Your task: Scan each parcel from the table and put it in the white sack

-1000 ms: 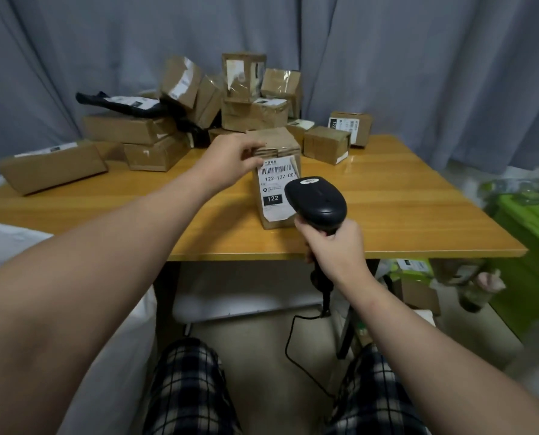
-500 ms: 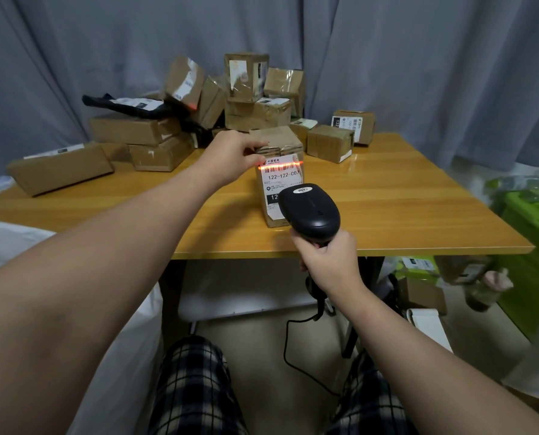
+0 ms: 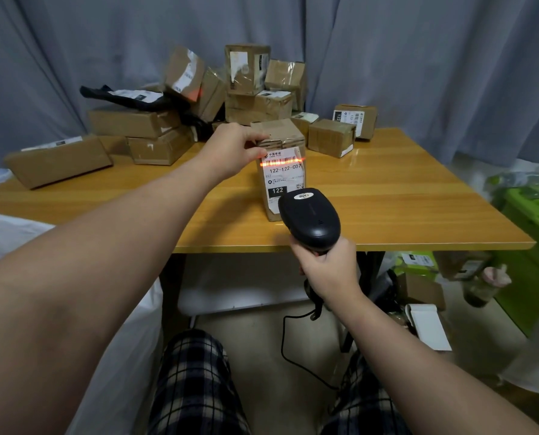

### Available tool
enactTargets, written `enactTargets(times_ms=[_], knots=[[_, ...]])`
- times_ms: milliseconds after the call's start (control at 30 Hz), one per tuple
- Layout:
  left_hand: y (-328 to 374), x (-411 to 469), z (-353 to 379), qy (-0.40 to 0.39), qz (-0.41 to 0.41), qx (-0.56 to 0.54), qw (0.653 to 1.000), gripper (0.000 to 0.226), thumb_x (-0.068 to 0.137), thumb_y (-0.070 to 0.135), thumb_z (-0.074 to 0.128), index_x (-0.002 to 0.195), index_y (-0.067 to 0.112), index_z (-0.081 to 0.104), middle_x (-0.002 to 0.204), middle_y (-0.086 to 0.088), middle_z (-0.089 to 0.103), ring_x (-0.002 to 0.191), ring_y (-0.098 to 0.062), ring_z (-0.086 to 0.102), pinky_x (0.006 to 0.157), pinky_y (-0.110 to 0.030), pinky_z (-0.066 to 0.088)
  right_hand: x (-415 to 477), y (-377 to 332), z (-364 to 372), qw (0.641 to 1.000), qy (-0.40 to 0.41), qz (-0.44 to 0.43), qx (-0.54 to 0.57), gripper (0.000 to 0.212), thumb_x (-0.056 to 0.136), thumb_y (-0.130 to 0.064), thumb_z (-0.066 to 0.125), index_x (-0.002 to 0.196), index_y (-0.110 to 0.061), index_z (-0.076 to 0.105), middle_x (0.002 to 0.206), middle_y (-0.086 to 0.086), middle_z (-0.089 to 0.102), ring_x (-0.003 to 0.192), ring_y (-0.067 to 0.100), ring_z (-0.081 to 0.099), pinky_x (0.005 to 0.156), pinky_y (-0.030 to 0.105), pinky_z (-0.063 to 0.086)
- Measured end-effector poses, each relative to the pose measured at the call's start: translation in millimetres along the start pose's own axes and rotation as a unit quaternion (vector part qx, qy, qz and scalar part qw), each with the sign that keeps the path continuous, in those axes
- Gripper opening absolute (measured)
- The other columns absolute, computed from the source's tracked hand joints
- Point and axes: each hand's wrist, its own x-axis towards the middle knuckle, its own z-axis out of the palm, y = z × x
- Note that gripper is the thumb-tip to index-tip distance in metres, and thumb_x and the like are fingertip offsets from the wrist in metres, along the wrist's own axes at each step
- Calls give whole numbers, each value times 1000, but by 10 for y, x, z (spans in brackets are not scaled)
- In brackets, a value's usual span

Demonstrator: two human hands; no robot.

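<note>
Across the table (image 3: 403,196), about a dozen cartons (image 3: 255,105) and one black mailer (image 3: 105,92) sit piled from 10 to 12 o'clock. One white sack (image 3: 136,356) slumps at my 8 o'clock, and one parcel (image 3: 282,180) stands upright near the 6 o'clock edge. My left hand (image 3: 230,149) grips its top and my right hand (image 3: 328,268) wraps the single scanner (image 3: 310,218); I judge the red line (image 3: 296,160) must lie level across the whole barcode (image 3: 282,159), parcel steady.

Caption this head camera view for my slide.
Left hand holds a labelled parcel while right hand aims the scanner at its barcode.
</note>
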Motion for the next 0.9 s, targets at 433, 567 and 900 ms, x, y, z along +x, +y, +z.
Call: enactTargets(times_ms=[433,567,900], knots=[[-19,-5,-19,-23,3,13,1000,42,92,17,61,134,17,55,131,-6,60,123,-19,52,106,-34,40,-111,130,-1,999,15,-33,33,14,70,-26,73,69,-17,63,54,-23,61,57,0,62,58,9,43],[-14,-8,-22,-25,0,11,1000,42,92,17,61,134,18,55,131,-6,60,123,-19,52,107,-34,40,-106,127,9,999,21,-30,35,17,69,-28,74,69,-14,64,50,-17,58,55,1,61,58,12,44],[150,134,79,22,-43,12,999,57,89,63,47,112,12,55,112,-8,58,98,-24,55,76,-34,44,141,-35,-49,996,-1,-10,86,22,71,-24,76,88,-16,66,73,-11,66,70,-1,62,66,17,48]])
